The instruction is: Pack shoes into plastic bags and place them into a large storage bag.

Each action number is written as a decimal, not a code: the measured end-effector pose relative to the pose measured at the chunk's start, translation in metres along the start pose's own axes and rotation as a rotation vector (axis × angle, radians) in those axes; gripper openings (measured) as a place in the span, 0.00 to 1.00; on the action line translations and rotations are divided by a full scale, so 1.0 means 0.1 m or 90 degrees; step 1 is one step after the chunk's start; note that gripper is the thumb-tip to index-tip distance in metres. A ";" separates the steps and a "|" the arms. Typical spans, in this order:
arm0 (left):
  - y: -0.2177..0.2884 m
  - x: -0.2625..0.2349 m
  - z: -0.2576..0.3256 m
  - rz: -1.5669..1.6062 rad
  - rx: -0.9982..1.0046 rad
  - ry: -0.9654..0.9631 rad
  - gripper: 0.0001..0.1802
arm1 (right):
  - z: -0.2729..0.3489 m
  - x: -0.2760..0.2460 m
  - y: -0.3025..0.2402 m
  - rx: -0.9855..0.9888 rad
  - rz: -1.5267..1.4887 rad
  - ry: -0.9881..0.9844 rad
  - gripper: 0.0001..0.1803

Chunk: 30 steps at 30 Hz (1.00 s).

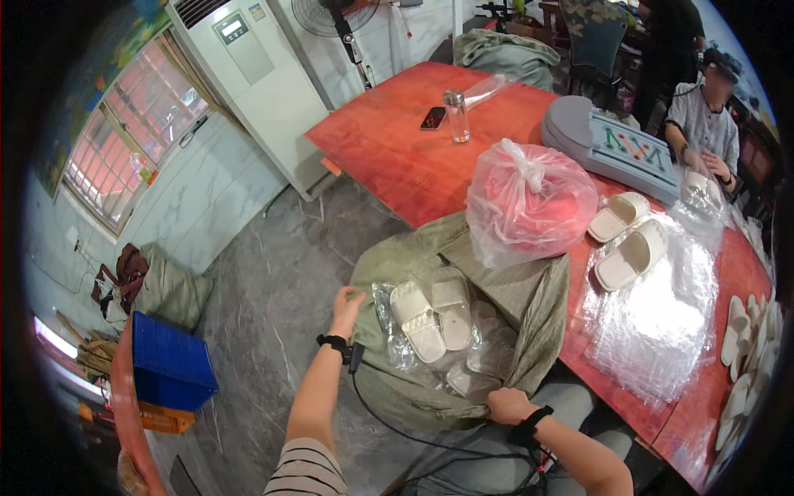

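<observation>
A large olive-green woven sack (389, 248) gapes open in front of me. Inside it lie cream slippers (418, 322) in clear plastic bags, with more bagged slippers partly hidden beneath. My left hand (347, 307) is at the sack's left side, fingers apart and holding nothing that I can see. At the near right rim, my right hand (509, 406) is closed on the sack's cloth. Both wrists wear black bands, and a black cable runs from the left one.
On the red table (397, 157) stand a tied plastic bag with red contents (529, 202), a grey machine (612, 149), a glass bottle (456, 116), loose slippers (631, 255) and clear plastic bags (645, 331). A blue crate (172, 361) is at left. Across the table, another person handles a bagged slipper.
</observation>
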<state>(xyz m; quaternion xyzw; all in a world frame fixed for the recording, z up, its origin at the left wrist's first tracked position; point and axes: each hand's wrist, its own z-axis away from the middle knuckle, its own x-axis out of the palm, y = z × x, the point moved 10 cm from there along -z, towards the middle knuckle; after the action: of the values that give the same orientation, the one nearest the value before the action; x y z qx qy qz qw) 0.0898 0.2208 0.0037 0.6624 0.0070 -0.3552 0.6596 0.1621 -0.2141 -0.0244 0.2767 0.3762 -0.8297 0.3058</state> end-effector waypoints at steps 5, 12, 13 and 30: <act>0.80 -0.38 0.02 -0.010 0.178 0.016 0.18 | 0.18 -0.19 -0.10 -0.082 -0.012 0.046 0.12; 1.40 -1.30 0.04 0.141 0.202 0.108 0.13 | 0.80 -0.89 -0.47 -0.334 -0.312 0.160 0.19; 1.44 -1.32 0.09 0.112 0.230 0.124 0.12 | 0.80 -0.84 -0.46 -0.352 -0.285 0.153 0.19; 1.32 -0.02 0.50 -0.735 0.166 -0.005 0.11 | 1.18 -0.67 -0.65 -0.522 -0.246 0.084 0.17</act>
<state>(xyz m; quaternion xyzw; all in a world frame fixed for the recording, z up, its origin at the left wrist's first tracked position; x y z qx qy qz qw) 0.1285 0.1601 0.1255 0.6257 0.3201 -0.6569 0.2730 0.1323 -0.2534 0.1181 0.1098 0.7367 -0.6348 0.2055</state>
